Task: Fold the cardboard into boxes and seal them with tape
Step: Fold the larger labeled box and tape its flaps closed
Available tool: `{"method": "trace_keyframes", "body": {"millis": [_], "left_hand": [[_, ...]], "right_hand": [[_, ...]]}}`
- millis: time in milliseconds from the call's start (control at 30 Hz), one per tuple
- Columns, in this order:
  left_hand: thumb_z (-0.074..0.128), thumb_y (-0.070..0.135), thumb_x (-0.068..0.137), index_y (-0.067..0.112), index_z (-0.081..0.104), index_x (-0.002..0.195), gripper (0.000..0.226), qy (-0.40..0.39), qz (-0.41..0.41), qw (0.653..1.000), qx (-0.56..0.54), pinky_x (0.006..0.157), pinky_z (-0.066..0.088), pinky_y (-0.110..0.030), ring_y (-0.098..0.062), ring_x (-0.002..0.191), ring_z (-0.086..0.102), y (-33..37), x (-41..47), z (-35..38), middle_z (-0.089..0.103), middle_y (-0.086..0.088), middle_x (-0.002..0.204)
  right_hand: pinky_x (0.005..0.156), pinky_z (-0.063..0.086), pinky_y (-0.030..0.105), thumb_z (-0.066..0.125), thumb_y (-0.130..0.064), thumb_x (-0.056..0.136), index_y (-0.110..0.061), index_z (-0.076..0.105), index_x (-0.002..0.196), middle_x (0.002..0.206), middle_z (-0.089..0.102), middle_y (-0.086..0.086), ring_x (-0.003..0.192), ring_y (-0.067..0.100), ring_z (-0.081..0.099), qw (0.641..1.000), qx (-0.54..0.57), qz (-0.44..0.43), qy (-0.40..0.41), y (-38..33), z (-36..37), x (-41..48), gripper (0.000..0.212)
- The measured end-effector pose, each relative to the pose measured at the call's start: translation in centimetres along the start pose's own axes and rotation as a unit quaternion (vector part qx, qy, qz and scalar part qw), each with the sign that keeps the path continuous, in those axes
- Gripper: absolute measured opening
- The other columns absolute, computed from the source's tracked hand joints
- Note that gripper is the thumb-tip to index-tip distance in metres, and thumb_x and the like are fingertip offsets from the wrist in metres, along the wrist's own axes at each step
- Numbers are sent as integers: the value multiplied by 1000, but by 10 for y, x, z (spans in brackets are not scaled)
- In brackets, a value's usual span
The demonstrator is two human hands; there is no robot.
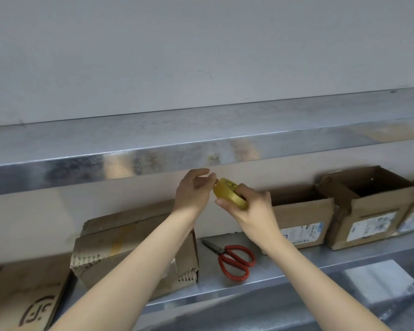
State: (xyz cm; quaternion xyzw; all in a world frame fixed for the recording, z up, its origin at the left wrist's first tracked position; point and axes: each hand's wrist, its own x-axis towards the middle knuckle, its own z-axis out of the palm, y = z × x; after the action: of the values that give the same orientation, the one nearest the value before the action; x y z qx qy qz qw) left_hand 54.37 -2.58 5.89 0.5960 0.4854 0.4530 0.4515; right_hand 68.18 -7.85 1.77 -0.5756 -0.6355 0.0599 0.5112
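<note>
The tape roll [230,195] is held in the air above the red-handled scissors [232,259], well clear of the shelf [296,266] they lie on. The right hand [251,209] clamps it, fingers curled over the upper face and thumb under the lower rim. The left hand [194,189], up and to the left of the scissors, has its thumb and fingertips drawn close together at the roll's edge. Whether they have caught the free end of the tape cannot be told, since the film is thin and yellowish like the roll. That is likely the main risk: a nail that slips off, or lifts only a corner, would tear the film into a sliver and leave the end harder to find. If the end does come free, pulling it with the roll tilted as it is could let the strip twist and stick to itself or to the fingers. A hard tug could also wrench the smooth roll loose and drop it towards the scissors. The closed box [134,247], just left of the scissors, has ragged, crushed corners, so tape laid there may bridge gaps and hold poorly.
</note>
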Motion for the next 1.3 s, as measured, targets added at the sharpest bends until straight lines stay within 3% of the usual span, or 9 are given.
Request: {"method": "trace_keyframes", "body": {"millis": [100, 267, 400, 500, 667, 800, 1033, 1133, 1300], "left_hand": [[75, 27, 84, 26, 66, 108, 25, -14, -8, 1000, -19, 78, 46, -17, -2, 94, 64, 2, -1, -2, 73, 8, 95], [74, 12, 83, 25, 71, 94, 18, 40, -1, 998, -49, 77, 49, -19, -10, 88, 69, 0, -4, 2, 75, 3, 88], [73, 24, 85, 29, 67, 97, 14, 67, 43, 997, 20, 75, 47, -11, 1, 83, 66, 0, -9, 7, 72, 12, 86], [72, 26, 86, 29, 67, 102, 17, 70, 53, 996, 30, 64, 42, -1, 7, 78, 61, -3, -12, 11, 67, 19, 87], [76, 20, 83, 24, 74, 79, 6, 63, -46, 994, -80, 84, 51, -24, -11, 90, 69, -4, -14, 19, 74, 6, 87], [78, 16, 80, 20, 73, 76, 8, 71, -94, 982, -145, 81, 50, -23, -12, 86, 69, -5, -14, 22, 74, -1, 88], [56, 28, 98, 9, 69, 104, 24, 68, 8, 993, 99, 75, 39, -20, -15, 90, 60, -4, -18, 30, 67, -3, 102], [45, 28, 102, 7, 63, 108, 29, 51, 48, 973, 220, 79, 38, -26, -20, 96, 55, -2, -14, 27, 59, -7, 110], [43, 29, 102, 9, 60, 108, 27, 12, 40, 967, 253, 79, 39, -26, -21, 100, 57, 7, -8, 15, 62, -5, 108]], "right_hand": [[69, 38, 38, 57, -71, 76, -45, 38, 64, 68, 54, -33, 54, -2, 45, 1000, -5, -4, 9, -2, -1, 0, 33], [74, 30, 35, 54, -73, 73, -47, 35, 65, 56, 46, -22, 58, -6, 45, 1000, -20, -9, 17, -1, -2, -3, 33], [74, 29, 34, 53, -73, 73, -46, 34, 64, 53, 45, -22, 56, -5, 44, 999, -19, -4, 34, -3, -4, -5, 34], [74, 29, 35, 53, -73, 72, -45, 35, 62, 67, 54, -36, 60, -6, 48, 999, -9, 14, 36, -6, -5, -4, 35], [75, 27, 34, 54, -71, 73, -49, 39, 63, 70, 51, -43, 62, -9, 47, 999, -1, 11, 32, -6, -8, -5, 29], [74, 24, 32, 55, -72, 71, -49, 38, 63, 62, 53, -33, 63, -1, 43, 999, 1, 11, 37, -3, -10, -9, 30], [73, 30, 34, 55, -72, 71, -44, 34, 62, 53, 42, -21, 59, 3, 42, 999, 6, 13, 49, -3, -11, -11, 36], [66, 35, 35, 51, -76, 72, -40, 31, 62, 52, 39, -16, 58, 20, 48, 999, -20, 12, 21, -2, -13, -9, 42], [62, 47, 37, 54, -78, 74, -21, 39, 63, 63, 54, 4, 72, 34, 58, 987, -66, 131, -61, -8, -16, 4, 60]]}}
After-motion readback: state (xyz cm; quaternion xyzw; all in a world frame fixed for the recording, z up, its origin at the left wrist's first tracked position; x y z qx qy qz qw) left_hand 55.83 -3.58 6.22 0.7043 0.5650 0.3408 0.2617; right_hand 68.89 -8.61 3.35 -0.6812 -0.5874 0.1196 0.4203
